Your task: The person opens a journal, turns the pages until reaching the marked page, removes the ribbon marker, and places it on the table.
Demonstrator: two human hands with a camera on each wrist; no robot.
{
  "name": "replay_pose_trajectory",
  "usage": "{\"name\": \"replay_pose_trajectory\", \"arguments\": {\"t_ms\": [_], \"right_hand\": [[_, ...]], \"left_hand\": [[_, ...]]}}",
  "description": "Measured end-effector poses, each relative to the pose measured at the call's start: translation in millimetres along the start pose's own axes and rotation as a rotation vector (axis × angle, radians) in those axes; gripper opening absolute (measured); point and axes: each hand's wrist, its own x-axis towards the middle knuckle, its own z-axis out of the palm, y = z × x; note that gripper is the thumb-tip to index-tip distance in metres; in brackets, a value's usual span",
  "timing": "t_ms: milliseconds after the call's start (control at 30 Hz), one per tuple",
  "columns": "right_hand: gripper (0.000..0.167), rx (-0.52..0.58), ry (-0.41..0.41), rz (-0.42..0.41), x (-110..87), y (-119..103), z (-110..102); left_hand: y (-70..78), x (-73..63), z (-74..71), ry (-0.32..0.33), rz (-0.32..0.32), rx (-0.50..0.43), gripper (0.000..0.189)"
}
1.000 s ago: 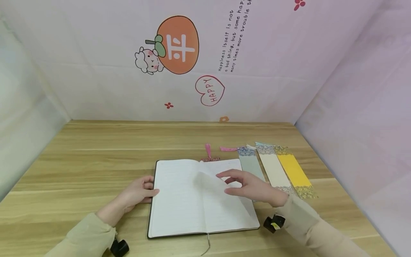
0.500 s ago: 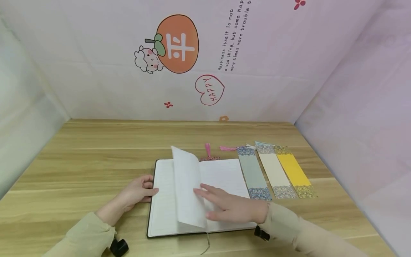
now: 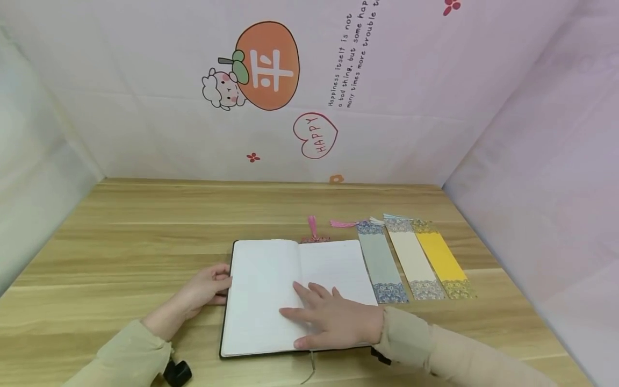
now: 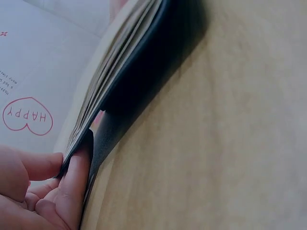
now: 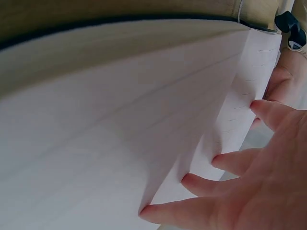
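An open notebook (image 3: 258, 290) with pale lined pages and a dark cover lies on the wooden table in the head view. My left hand (image 3: 205, 287) grips its left edge. In the left wrist view the left thumb (image 4: 45, 165) presses on the edge, and a finger (image 4: 74, 177) is tucked beneath the cover (image 4: 115, 129). My right hand (image 3: 336, 320) rests on the lower part of the right page, fingers spread across the fold. In the right wrist view its fingertips (image 5: 218, 160) touch the paper along the crease.
Right of the notebook lie grey-green (image 3: 379, 260), cream (image 3: 413, 258) and yellow (image 3: 442, 255) bookmarks with lace-patterned ends. A pink tassel (image 3: 312, 227) pokes out behind the notebook's top edge. A thin ribbon (image 3: 311, 368) hangs from the spine. Printed cloth walls (image 3: 169, 134) enclose the table.
The right hand has turned a page from right to left; it stood half raised and is now flat. That hand moved left and down onto the fold. The left hand stays at the edge.
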Motion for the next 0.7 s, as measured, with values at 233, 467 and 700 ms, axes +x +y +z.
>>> {"name": "replay_pose_trajectory", "arguments": {"t_ms": [233, 467, 700], "right_hand": [[0.061, -0.038, -0.003, 0.001, 2.9, -5, -1], [0.062, -0.085, 0.003, 0.017, 5.2, -9, -2], [0.074, -0.156, 0.055, 0.003, 10.7, 6, -9]], "left_hand": [[1.1, -0.2, -0.4, 0.035, -0.051, -0.01, 0.037], [2.1, -0.4, 0.7, 0.074, -0.076, 0.037, 0.055], [3.1, -1.1, 3.4, 0.07, -0.063, 0.105, 0.058]]}}
